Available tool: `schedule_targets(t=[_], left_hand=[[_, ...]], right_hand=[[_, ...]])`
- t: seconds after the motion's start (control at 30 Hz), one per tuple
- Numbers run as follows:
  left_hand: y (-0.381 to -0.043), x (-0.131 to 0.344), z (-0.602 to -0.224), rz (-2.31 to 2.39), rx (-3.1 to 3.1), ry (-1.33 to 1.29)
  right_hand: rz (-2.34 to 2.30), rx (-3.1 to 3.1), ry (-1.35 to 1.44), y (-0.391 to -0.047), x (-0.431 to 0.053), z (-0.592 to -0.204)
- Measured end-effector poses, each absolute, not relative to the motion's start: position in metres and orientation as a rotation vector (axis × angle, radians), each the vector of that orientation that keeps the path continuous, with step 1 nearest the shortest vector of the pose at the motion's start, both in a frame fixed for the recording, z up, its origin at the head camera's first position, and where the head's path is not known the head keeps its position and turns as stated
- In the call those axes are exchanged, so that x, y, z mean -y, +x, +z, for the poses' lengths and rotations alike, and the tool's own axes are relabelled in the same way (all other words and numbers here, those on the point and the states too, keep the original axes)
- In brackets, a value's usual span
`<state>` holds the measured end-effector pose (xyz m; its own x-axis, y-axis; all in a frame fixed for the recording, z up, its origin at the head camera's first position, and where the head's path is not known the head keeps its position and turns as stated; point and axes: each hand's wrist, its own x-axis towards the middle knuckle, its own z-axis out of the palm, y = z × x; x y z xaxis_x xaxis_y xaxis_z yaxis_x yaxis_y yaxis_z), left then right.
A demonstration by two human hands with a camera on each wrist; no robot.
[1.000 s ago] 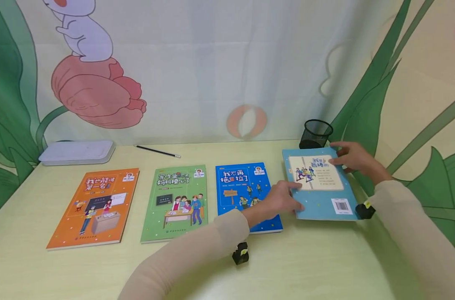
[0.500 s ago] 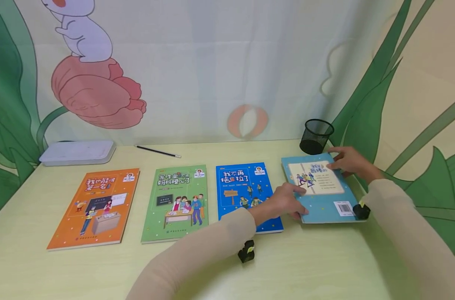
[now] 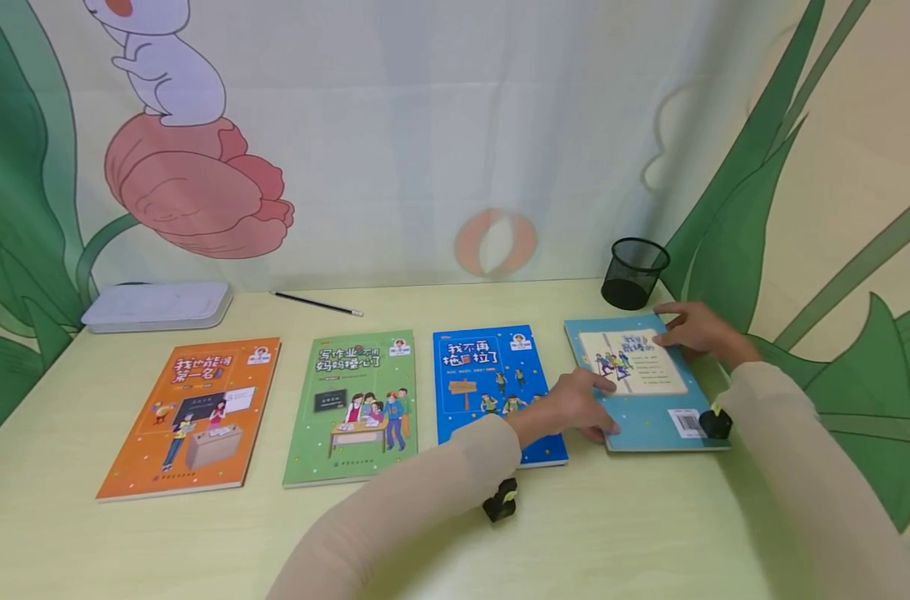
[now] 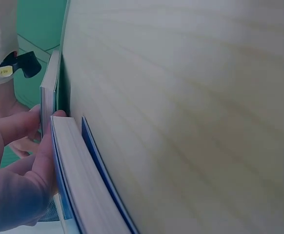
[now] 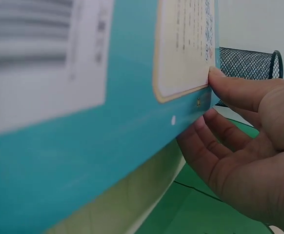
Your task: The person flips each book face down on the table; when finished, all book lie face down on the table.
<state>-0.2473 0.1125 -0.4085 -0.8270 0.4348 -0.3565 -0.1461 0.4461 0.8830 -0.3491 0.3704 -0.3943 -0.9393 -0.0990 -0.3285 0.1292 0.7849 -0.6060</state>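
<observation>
A light blue book lies back cover up at the right of the row, low over the table. My left hand holds its left edge, thumb and forefinger on the cover, other fingers under the edge. At its upper right corner, my right hand pinches it; the right wrist view shows the thumb on the cover and fingers beneath. Just left is a dark blue book, partly hidden by my left forearm; its page edges fill the lower left wrist view.
A green book and an orange book lie farther left. Along the back are a pale pencil case, a black pencil and a black mesh pen cup, which stands just behind the light blue book. A printed curtain hangs behind.
Both hands have drawn the light blue book toward me, away from the pen cup, whose base now shows. The book has also shifted slightly right. The other books have not moved.
</observation>
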Motion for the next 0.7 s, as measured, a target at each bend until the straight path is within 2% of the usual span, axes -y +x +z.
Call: schedule_targets(t=[0.27, 0.7], left_hand=[[-0.2460, -0.1150, -0.4081, 1.234, -2.275, 0.371], [-0.2495, -0.1195, -0.4018, 1.024, -2.397, 0.437]], right_hand=[[-0.947, -2.641, 0.072, -0.3546, -0.3689, -0.4004], [-0.938, -2.638, 0.068, -0.3548, -0.3679, -0.3979]])
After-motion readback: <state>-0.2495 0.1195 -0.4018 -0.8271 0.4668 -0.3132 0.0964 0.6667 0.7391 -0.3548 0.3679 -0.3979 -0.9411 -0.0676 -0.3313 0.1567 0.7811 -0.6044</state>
